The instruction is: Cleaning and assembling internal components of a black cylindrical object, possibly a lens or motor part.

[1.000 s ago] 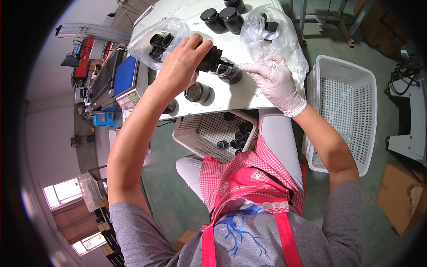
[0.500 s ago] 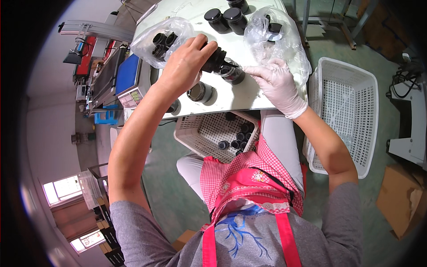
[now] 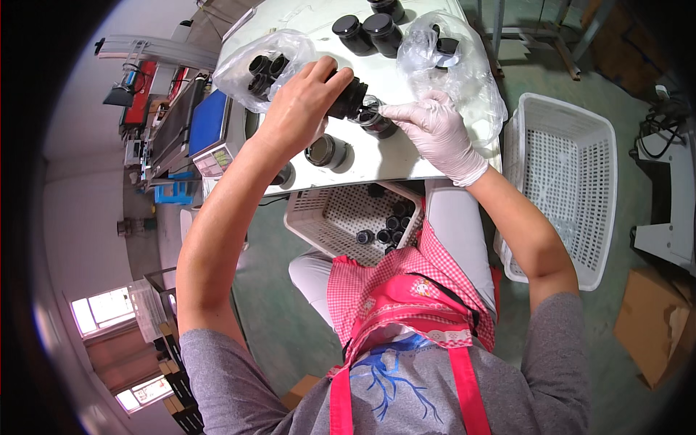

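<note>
My bare left hand point(image 3: 301, 101) is wrapped round a black jar point(image 3: 349, 96), tilted with its mouth toward the right. Just beneath that mouth stands an open jar point(image 3: 378, 125) on the white table. My right hand point(image 3: 441, 138), in a white glove, pinches a thin stick point(image 3: 373, 108) whose tip is at the tilted jar's mouth; its exact shape is too small to tell. Nearer the table's front edge, a second open jar point(image 3: 325, 151) stands upright below my left wrist. My left fingers hide part of the tilted jar.
A clear bag of black jars point(image 3: 268, 65) lies at left, another clear bag point(image 3: 417, 69) with black lids at right. Lidded black jars point(image 3: 349, 32) stand at the back. A white crate point(image 3: 312, 214) with small black pieces sits below the table; a larger white crate point(image 3: 605, 181) is at right.
My right hand has moved left and slightly up, bringing its fingertips closer to the tilted jar's mouth. My left hand and the black jar have hardly moved.
</note>
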`<action>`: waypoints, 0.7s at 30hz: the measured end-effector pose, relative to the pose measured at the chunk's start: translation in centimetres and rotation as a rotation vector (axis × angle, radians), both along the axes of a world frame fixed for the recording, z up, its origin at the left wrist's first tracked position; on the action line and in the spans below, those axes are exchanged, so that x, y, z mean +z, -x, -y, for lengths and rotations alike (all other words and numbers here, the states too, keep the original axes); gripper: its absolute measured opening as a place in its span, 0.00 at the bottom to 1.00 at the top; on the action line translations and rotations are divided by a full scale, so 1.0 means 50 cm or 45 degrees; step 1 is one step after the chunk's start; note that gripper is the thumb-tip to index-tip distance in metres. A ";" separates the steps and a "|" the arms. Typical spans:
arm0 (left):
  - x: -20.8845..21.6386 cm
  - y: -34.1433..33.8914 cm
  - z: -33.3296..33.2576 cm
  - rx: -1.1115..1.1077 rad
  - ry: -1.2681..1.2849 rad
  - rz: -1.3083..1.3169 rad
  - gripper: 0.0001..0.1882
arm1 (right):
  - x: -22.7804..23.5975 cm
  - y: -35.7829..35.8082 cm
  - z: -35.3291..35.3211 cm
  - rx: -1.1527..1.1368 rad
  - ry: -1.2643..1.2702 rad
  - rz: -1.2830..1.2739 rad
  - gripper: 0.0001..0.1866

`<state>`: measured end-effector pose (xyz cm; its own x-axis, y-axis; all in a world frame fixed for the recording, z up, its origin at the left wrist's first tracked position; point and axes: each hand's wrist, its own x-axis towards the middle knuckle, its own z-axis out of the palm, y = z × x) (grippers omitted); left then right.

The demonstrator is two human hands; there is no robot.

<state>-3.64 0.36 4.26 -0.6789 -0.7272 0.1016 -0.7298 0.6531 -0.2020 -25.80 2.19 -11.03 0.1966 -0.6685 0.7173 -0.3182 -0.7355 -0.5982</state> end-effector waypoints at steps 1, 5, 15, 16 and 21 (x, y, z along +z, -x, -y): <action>0.001 -0.001 0.000 -0.011 0.000 -0.005 0.27 | -0.002 0.005 -0.001 0.027 -0.020 -0.032 0.14; -0.001 -0.011 0.003 0.082 -0.065 0.038 0.38 | -0.007 0.035 -0.014 -0.056 0.034 -0.126 0.14; -0.007 -0.008 -0.002 0.016 0.011 0.014 0.27 | 0.028 0.014 -0.014 -0.036 0.026 0.042 0.14; -0.007 -0.008 -0.003 0.014 0.027 0.013 0.27 | 0.027 0.008 -0.009 -0.028 0.038 0.039 0.13; -0.004 -0.003 0.002 0.048 -0.037 0.004 0.32 | -0.004 0.019 -0.010 0.023 0.005 -0.039 0.14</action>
